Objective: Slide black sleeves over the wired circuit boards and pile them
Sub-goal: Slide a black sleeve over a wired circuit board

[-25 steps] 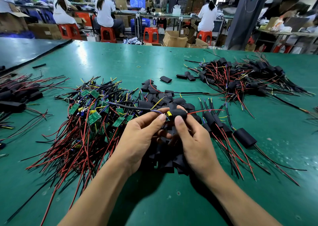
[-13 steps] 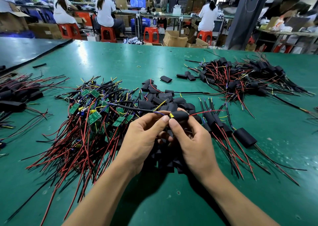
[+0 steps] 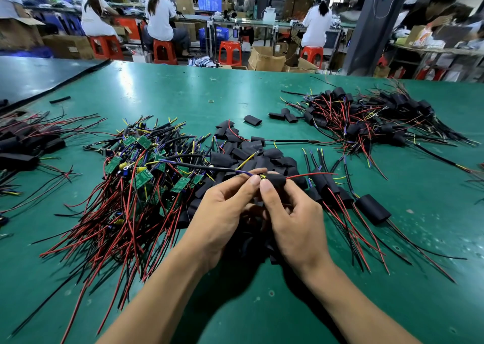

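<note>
Above the sleeve heap, left hand pinches wires; right hand grips 1 sleeve (black).

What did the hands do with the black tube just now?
The right hand pushed the black sleeve a bit further left over the wired circuit board, so less of its yellow part shows beside the left hand. Both hands kept holding on. The piles on the green table stayed put.

Sleeve hides most of board; left-edge pile cut off; far-right worker blurred.
</note>
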Tool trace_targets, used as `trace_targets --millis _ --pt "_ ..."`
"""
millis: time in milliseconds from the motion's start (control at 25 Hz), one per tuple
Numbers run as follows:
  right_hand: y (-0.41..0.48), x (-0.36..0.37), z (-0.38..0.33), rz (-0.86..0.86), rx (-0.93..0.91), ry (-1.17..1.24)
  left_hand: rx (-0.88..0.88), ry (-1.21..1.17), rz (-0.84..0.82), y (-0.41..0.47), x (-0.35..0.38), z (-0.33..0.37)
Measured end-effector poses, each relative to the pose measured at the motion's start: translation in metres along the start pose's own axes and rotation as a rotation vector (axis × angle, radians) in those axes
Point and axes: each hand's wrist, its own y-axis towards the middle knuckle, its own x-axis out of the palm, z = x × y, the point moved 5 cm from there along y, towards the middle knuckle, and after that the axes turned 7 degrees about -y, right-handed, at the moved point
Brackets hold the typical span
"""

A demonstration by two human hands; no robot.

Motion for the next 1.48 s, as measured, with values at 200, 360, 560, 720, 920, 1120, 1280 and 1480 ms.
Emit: trace_targets --millis 200,360,560,720,920,1120,1280,1480 --pt "0.000 0.000 -0.002 -0.056 -0.044 -0.007 0.000 -0.012 -0.021 0.001 -0.003 0.002" --pt "0.000 0.002 -0.004 -0.096 -0.067 -0.026 0.056 -0.005 0.023 0.001 -0.005 0.005" --pt "-0.001 0.007 0.001 -0.112 -0.049 -0.046 0.068 -0.002 0.047 0.002 -0.008 0.006" --pt "0.008 0.001 0.004 -0.070 0.144 0.259 0.019 -0.068 0.008 0.003 -0.010 0.008" --pt "0.018 -0.005 0.004 -0.075 0.230 0.513 -0.018 -0.097 -0.041 0.003 -0.006 0.007" --pt "0.014 0.003 0.000 -0.096 0.291 0.758 -0.006 -0.096 -0.041 0.002 -0.001 0.003" --pt "0.014 0.003 0.000 -0.114 0.343 0.757 -0.023 -0.092 -0.052 0.003 -0.001 0.004" --pt "0.016 0.003 0.007 -0.037 0.329 0.614 -0.026 -0.081 -0.021 0.004 -0.004 0.003"
